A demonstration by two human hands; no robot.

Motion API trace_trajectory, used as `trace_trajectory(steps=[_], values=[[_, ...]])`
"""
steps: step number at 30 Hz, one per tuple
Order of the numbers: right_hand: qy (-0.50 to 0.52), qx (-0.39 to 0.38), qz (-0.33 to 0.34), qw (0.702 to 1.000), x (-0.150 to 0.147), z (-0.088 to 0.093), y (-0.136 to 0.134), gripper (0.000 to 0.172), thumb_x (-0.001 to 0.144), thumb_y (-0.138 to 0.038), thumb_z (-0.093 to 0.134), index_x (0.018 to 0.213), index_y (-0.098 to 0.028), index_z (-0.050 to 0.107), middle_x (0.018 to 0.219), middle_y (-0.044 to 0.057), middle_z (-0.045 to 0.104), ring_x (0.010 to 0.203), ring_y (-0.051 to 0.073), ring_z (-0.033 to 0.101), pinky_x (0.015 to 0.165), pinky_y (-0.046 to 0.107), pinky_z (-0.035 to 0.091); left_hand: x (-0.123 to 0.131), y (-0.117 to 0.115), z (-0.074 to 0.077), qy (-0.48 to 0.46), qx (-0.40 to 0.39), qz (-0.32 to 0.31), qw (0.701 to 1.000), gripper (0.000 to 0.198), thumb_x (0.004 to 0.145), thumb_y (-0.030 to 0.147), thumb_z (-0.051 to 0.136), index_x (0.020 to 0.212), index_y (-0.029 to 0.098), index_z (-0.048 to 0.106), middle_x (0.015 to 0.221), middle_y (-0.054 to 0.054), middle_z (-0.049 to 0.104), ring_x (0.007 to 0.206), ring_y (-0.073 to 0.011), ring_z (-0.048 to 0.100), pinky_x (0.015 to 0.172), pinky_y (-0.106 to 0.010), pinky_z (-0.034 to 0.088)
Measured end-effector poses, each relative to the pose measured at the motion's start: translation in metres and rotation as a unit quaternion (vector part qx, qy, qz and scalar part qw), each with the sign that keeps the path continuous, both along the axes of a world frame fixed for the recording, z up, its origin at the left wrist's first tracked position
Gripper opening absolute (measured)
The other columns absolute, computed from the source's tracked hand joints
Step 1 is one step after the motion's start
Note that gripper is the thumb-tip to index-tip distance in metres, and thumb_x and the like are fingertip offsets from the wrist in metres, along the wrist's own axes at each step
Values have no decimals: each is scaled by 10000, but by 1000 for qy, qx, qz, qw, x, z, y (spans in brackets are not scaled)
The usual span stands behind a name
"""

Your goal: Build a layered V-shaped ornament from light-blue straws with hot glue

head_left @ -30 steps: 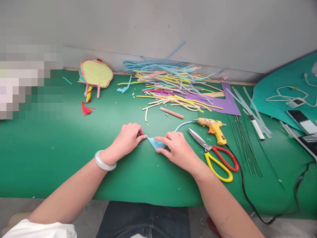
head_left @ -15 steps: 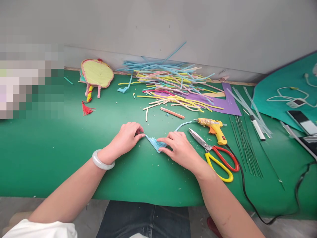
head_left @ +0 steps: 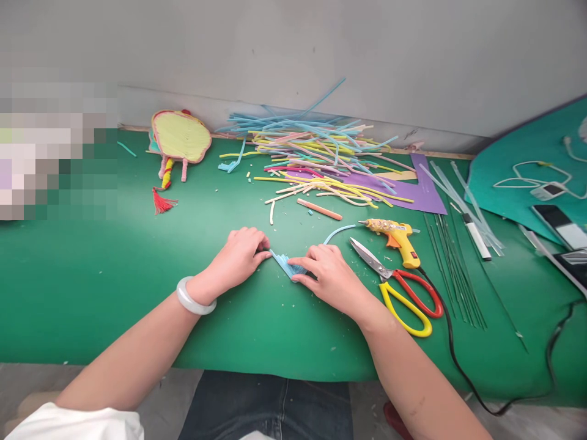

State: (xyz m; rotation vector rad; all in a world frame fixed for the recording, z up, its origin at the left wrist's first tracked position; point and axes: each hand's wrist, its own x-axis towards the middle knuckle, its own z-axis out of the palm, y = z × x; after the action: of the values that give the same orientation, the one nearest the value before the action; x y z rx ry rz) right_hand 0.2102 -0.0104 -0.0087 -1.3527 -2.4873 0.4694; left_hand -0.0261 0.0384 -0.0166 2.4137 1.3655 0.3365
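Low over the green table, a small blue piece built of pipe cleaners (head_left: 284,265) lies between my two hands. My left hand (head_left: 241,256) pinches the thin end at its upper left. On the other side, my right hand (head_left: 323,272) grips the folded, layered part between thumb and fingers and covers some of it. A loose blue strand (head_left: 338,231) curves out beyond the right hand toward the glue gun. Just right of that hand lie scissors (head_left: 394,284) with one red and one yellow handle, blades apart.
A yellow glue gun (head_left: 392,235) with a black cord lies at the right. Behind is a heap of coloured pipe cleaners (head_left: 316,143) on purple sheet (head_left: 431,189). A tasselled fan-shaped craft (head_left: 181,137) stands back left. Thin green wires (head_left: 452,263) and a phone (head_left: 557,223) lie farther right.
My left hand has shifted slightly to the right, closer to the right hand, still pinching the blue piece's end. The right hand has barely moved.
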Motion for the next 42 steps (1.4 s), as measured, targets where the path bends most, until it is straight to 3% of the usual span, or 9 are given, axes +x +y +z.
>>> trace_trajectory(steps=[42], values=[[-26, 15, 1, 1000, -2, 2, -1, 280, 935, -355, 606, 1183, -251, 683, 898, 46, 585, 896, 204, 518, 882, 356, 338, 7, -3, 1, 10, 14, -3, 1000, 49, 929, 250, 555, 911, 214, 526, 881, -23, 609, 871, -223, 526, 803, -362, 365]])
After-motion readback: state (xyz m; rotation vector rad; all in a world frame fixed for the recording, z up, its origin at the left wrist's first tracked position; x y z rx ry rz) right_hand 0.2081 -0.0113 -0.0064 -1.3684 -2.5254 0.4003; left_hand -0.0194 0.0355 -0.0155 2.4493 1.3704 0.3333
